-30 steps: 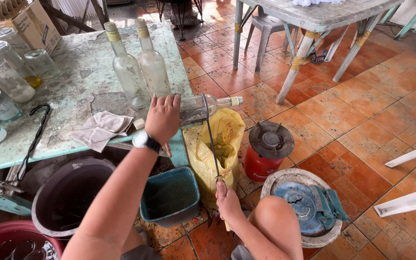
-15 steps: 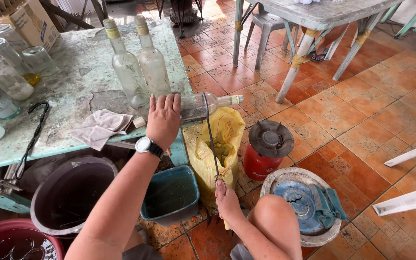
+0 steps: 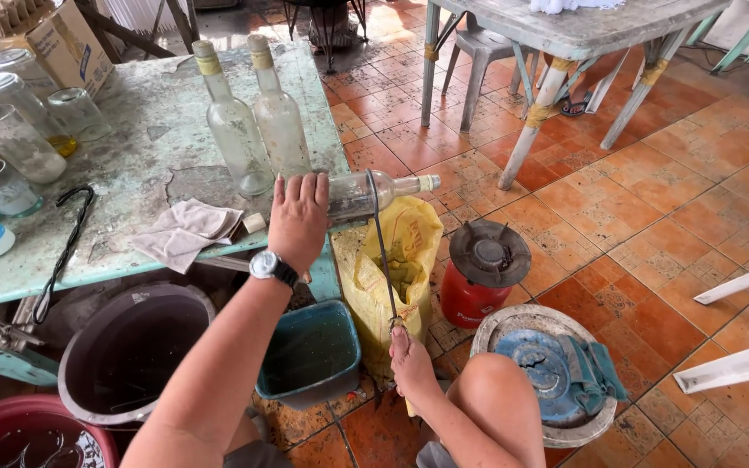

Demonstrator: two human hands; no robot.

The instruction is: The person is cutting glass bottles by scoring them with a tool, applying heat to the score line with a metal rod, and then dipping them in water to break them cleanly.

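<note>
One bottle (image 3: 366,192) lies on its side at the table (image 3: 132,165) edge. The left hand (image 3: 298,221) presses it flat. The right hand (image 3: 411,360) fingers grip a thin cord (image 3: 381,251) looped around it; keep it tight and steady.

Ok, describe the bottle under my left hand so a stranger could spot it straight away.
Find the worn green table and go to its right corner. There the left hand pins a clear glass bottle. Unlike the two upright bottles behind it, it lies on its side, neck jutting past the edge.
</note>
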